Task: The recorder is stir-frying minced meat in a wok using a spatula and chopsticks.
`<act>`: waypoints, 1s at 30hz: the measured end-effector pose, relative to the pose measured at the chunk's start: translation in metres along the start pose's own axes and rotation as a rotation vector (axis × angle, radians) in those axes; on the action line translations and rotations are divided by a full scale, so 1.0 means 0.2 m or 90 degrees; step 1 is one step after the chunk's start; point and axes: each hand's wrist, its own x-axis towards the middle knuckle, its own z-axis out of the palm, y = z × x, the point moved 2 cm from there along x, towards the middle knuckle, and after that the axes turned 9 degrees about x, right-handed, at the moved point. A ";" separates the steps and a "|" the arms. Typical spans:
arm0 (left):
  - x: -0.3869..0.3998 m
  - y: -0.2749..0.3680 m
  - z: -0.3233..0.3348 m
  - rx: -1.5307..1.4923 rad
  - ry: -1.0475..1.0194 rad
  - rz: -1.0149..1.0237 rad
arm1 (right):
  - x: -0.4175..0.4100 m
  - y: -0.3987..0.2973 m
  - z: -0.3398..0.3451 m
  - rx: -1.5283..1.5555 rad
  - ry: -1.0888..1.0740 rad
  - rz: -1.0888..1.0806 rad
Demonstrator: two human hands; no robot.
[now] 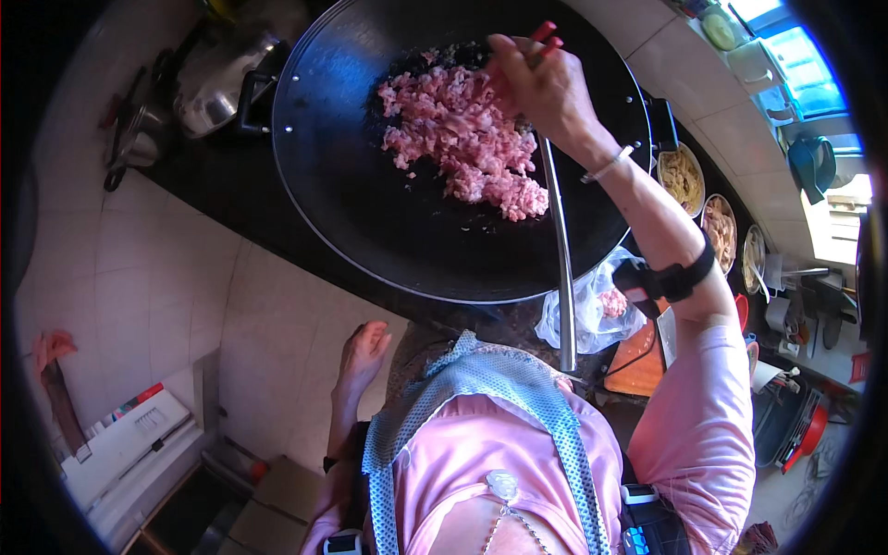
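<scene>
Over a large black wok [361, 236], my right hand [551, 90] grips a pair of red-ended chopsticks [544, 32]. Their lower ends are hidden by the hand and the meat. Pink minced meat [472, 132] lies in loose clumps across the middle of the wok. A long metal handle [563, 263] leans over the wok's near rim, its head hidden beneath the meat and my hand. My left hand [364, 350] hangs below the counter edge, fingers loosely curled and holding nothing.
A plastic bag [590, 305] with some minced meat sits by the wok's near right rim, beside an orange-brown board [635, 361]. Bowls of food [681, 179] line the wall at right. A metal pot [222, 90] stands left of the wok.
</scene>
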 end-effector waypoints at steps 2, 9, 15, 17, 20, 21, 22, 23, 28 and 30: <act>-0.01 -0.01 0.03 -0.014 -0.011 -0.002 | 0.02 -0.03 0.06 0.039 -0.028 -0.062; -0.02 -0.01 0.03 -0.007 -0.009 -0.016 | -0.11 -0.25 -0.04 -0.001 -0.234 -0.246; -0.01 0.00 0.00 -0.003 -0.022 -0.023 | -0.12 -0.27 -0.26 0.107 -0.390 0.184; 0.00 0.00 0.01 0.001 -0.020 -0.019 | -0.10 -0.14 -0.20 0.078 -0.352 0.102; 0.01 -0.01 0.01 -0.002 -0.014 -0.016 | 0.01 -0.02 -0.10 0.042 -0.252 -0.014; 0.00 0.00 0.01 -0.005 -0.012 -0.015 | 0.05 0.00 -0.07 0.034 -0.189 -0.047; -0.01 -0.01 0.02 -0.004 -0.012 -0.018 | 0.10 -0.01 -0.03 0.037 -0.190 -0.046; -0.02 -0.02 0.02 -0.021 0.001 -0.012 | 0.15 -0.01 0.00 0.087 -0.144 -0.006; -0.06 -0.06 0.03 -0.032 0.015 -0.013 | 0.29 0.01 0.14 0.170 -0.023 -0.139; -0.05 -0.05 0.03 -0.008 0.012 0.017 | 0.22 -0.01 0.15 0.170 -0.071 -0.129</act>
